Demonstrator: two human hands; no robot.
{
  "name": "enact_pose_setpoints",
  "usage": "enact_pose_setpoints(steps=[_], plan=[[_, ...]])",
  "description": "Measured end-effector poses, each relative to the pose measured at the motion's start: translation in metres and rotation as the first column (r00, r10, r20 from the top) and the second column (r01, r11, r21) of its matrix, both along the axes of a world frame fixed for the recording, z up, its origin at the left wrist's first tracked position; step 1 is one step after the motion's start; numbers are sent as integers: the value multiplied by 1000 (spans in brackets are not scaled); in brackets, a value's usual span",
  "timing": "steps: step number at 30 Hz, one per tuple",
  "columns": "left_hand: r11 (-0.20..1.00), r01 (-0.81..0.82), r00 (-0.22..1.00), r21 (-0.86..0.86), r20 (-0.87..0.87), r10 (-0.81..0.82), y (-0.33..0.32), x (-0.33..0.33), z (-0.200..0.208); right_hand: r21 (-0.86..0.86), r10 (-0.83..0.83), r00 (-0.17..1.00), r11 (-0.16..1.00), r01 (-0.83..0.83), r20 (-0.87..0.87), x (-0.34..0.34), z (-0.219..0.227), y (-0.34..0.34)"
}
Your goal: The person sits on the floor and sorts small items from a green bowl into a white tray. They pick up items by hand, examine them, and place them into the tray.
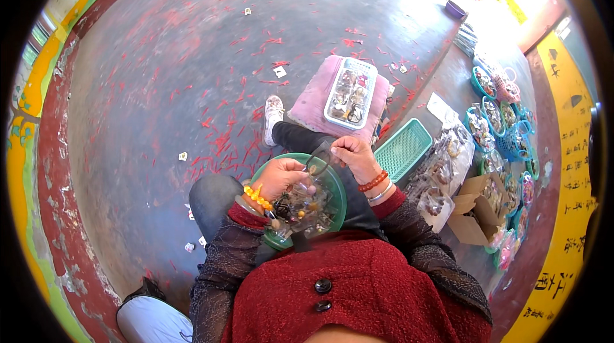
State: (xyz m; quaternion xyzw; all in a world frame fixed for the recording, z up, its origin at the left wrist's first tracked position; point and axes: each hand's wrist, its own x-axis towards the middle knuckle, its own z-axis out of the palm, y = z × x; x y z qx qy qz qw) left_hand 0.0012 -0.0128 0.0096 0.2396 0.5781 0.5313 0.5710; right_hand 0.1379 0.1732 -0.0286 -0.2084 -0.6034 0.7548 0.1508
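Above my lap, my left hand (281, 180) is closed, thumb and fingers pinched at the near side of a dark loop (318, 162) that looks like a hair tie. My right hand (356, 157) is closed too, its fingertips pinching the loop's far side, where clear film seems to be. Whether the loop lies inside the film I cannot tell. Below my hands a round green basin (340, 205) rests on my lap, holding many small clear bags (304, 212) with little ornaments in them. My left wrist is over the basin's left edge; my right hand is beyond its upper right rim.
Ahead, a white basket (345, 123) of small items stands on a pink cushion (313, 87). To the right are a green rectangular basket (403, 151), plastic-bagged goods (441, 176), an open cardboard box (473, 228) and several filled baskets (511, 144). Red scraps (227, 141) litter the floor.
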Motion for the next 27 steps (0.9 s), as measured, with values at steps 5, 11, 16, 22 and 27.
enact_pose_setpoints(steps=[5, 11, 16, 22, 27], plan=[[1000, 15, 1000, -13, -17, -15, 0, -1, 5, 14, 57, 998, 998, -57, 3, 2, 6, 0], [983, -144, 904, 111, -389, 177, -1, 4, -19, 82, 138, 986, 986, -146, 98, 11, 33, 14], [997, -67, 113, -47, -993, -39, -8, -29, -95, -130, -228, 972, 964, 234, 56, 21, 15, 70], [999, -39, 49, -33, -998, -31, -9, -29, -101, -123, -530, 842, 833, 540, 105, 6, -11, 167], [998, -63, 30, 27, -999, 28, -12, -28, -109, -64, -609, 770, 775, 629, 191, -43, -36, 231]])
